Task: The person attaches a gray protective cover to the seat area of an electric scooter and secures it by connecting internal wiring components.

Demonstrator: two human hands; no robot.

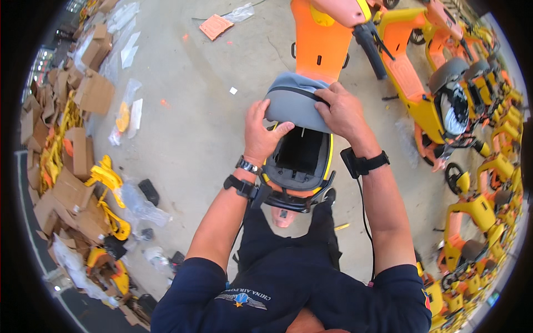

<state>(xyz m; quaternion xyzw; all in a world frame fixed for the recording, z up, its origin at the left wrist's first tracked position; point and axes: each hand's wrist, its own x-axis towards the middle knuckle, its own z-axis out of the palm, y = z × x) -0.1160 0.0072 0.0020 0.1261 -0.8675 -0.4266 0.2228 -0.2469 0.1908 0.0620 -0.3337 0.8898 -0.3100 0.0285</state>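
A grey scooter seat [295,109] with a dark strap across it is tipped up at the front of an open black storage compartment [300,151]. My left hand [262,132] grips the seat's left edge, its thumb at the lower rim. On the right side, my right hand [345,112] holds the seat with its fingers over the top and strap. The scooter's orange body [319,41] stretches away beyond the seat. A dark rear rack [294,202] sits at the near end of the compartment, close to my legs.
Rows of yellow and orange scooters [408,72] stand along the right. Cardboard boxes [94,91], plastic wrap [141,205] and yellow body panels [105,175] are heaped at the left. An orange flat piece [215,26] lies on the concrete floor [189,111] ahead.
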